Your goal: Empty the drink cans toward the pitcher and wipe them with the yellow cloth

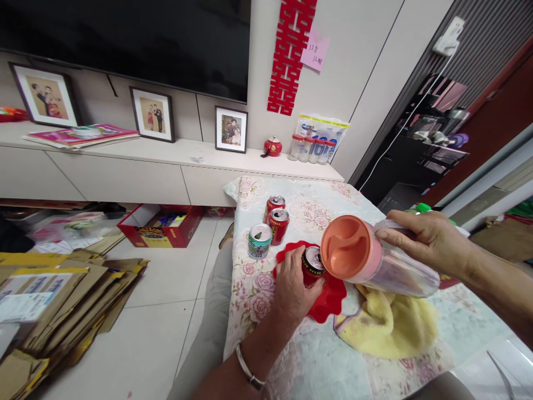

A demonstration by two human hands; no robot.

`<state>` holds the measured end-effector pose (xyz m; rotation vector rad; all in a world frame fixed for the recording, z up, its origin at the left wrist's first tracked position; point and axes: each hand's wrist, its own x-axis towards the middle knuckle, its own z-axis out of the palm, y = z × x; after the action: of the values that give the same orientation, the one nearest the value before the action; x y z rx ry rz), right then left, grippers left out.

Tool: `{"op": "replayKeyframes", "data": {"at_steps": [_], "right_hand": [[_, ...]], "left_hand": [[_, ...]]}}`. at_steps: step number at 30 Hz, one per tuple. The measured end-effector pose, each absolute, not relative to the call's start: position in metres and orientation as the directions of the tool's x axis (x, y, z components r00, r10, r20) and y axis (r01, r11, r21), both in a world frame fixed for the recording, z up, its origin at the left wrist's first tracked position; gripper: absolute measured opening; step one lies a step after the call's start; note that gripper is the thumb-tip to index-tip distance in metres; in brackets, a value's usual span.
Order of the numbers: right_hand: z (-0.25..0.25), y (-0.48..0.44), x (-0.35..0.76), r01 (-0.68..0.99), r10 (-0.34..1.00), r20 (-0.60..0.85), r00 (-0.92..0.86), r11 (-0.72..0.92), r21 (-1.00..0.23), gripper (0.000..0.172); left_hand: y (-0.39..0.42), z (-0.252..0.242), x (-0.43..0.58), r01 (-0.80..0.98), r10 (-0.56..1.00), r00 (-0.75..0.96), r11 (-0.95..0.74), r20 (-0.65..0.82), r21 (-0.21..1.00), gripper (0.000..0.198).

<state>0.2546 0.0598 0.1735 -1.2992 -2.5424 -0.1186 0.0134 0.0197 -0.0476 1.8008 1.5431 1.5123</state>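
Observation:
My left hand (291, 289) wraps round a red drink can (313, 260) that stands in a red scalloped dish (333, 300). With my right hand (425, 241) I grip the handle of a see-through plastic pitcher (410, 272). The pitcher is tipped to the left, its orange lid (345, 247) right beside the can's top; whether liquid flows is not visible. Behind my left hand stand two more red cans, the front one (278, 226) and the rear one (275, 204). A short green-and-silver can (260, 242) stands by them, its top opened.
A crumpled yellow cloth (393, 328) lies under the pitcher on the flowered tablecloth (308, 350). A low cabinet (208, 161) with framed photos and red-lidded jars (308, 149) runs behind. Flattened cardboard (75, 289) and a red box (162, 228) lie on the floor at left.

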Motion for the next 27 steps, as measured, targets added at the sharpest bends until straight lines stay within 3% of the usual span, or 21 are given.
{"op": "replayKeyframes", "data": {"at_steps": [27], "right_hand": [[0.1729,0.0624,0.2555,0.798,0.772,0.281,-0.570,0.601,-0.034,0.058]], "left_hand": [[0.0189,-0.0460,0.0126,0.509,0.855,-0.139,-0.371,0.500,0.777,0.079]]}}
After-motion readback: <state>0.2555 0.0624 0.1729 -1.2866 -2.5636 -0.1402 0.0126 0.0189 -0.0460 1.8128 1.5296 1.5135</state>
